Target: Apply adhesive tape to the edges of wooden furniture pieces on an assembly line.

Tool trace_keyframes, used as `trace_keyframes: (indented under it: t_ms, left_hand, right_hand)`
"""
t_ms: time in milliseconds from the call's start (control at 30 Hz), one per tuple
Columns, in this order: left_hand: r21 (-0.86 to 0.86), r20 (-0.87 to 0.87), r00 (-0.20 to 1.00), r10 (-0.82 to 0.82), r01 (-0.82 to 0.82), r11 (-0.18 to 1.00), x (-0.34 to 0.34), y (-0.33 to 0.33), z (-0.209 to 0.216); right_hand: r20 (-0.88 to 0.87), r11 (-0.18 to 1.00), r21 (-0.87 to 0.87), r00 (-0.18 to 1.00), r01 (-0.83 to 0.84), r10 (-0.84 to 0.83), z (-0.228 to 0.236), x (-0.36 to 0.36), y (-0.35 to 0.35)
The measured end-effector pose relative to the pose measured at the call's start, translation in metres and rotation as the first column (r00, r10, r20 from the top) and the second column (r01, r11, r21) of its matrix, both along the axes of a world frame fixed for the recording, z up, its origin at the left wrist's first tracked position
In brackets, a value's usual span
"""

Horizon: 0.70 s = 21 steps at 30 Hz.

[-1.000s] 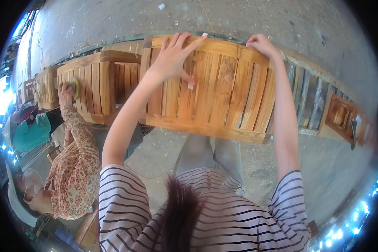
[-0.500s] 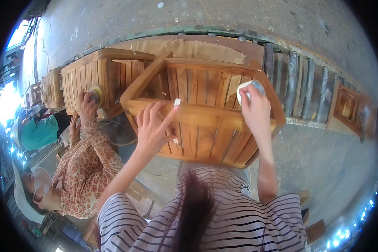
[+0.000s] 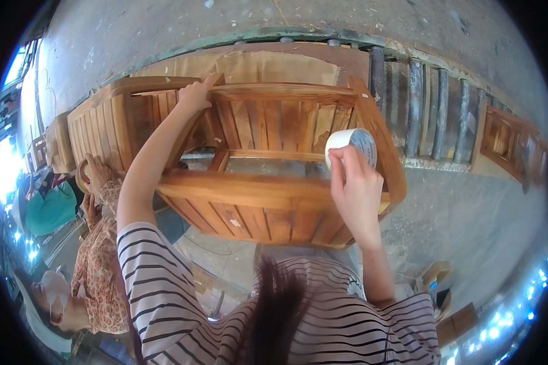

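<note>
In front of me is a slatted wooden box frame (image 3: 256, 187), its open middle showing the slats of the far wall. My left hand (image 3: 195, 97) reaches across to its far left corner, fingers closed over the wood there. A roll of white tape (image 3: 337, 143) with a blue-marked inner core is pinched in my right hand (image 3: 357, 185), above the right end of the frame. Small pale bits stick to the wood, one being a white tape piece (image 3: 235, 223) on the near slats.
At left, a co-worker in a patterned sleeve (image 3: 100, 261) holds a round, ring-like thing (image 3: 84, 175) beside another slatted wooden piece (image 3: 100, 125). A roller conveyor (image 3: 414, 109) runs under the frames. Farther right stands another wooden piece (image 3: 508, 146).
My left hand has left the near rail, where a white tape piece was at its fingertip, and gone to the far left corner. The frame has tilted or turned; the tape roll shifted slightly nearer.
</note>
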State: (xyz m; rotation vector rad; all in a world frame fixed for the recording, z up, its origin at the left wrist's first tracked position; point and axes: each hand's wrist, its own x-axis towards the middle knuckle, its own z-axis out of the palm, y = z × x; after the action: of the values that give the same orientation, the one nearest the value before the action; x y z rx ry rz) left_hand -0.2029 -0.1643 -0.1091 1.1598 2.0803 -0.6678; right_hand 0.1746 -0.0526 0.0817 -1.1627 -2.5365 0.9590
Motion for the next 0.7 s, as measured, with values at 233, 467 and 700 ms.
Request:
trace_keyframes:
  t_ms: [233, 467, 700]
  left_hand:
    - [-0.042, -0.106, 0.993, -0.042, 0.038, 0.998, -0.013, 0.015, -0.037]
    - [-0.056, -0.088, 0.984, 0.156, -0.161, 0.985, -0.015, 0.028, -0.032]
    - [-0.112, -0.088, 0.97, 0.225, -0.234, 0.966, -0.005, 0.035, -0.027]
  right_hand:
    - [0.005, 0.999, -0.01, 0.999, -0.038, 0.038, 0.0, 0.016, -0.017]
    - [-0.031, 1.0, -0.006, 0.999, -0.02, 0.019, 0.0, 0.023, -0.016]
    - [-0.003, 1.0, -0.001, 1.0, -0.023, 0.023, 0.001, 0.032, -0.019]
